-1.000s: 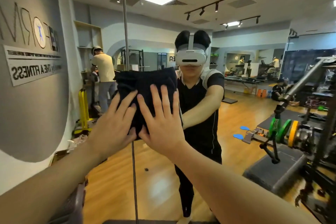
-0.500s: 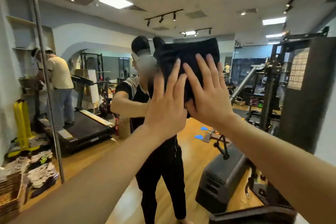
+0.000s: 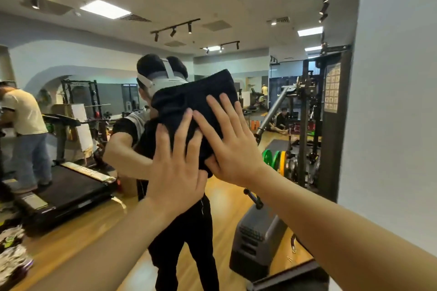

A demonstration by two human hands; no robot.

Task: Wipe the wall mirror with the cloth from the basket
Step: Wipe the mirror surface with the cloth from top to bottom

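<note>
A dark folded cloth lies flat against the wall mirror, a little right of the middle of the view. My left hand presses its lower left part with straight, spread fingers. Beside it my right hand presses the cloth's lower right part, fingers also straight and pointing up-left. The two hands touch near the cloth's bottom edge. The mirror fills most of the view and shows my own reflection behind the cloth. The basket is out of sight.
The mirror's right edge meets a pale wall. A dark ledge runs along the mirror's bottom right. The glass reflects a treadmill, a grey step block, weight plates and a person at far left.
Both hands slid the cloth rightward across the mirror, from the seam at left toward the right edge, then slightly down. The wall at right has come into view.
</note>
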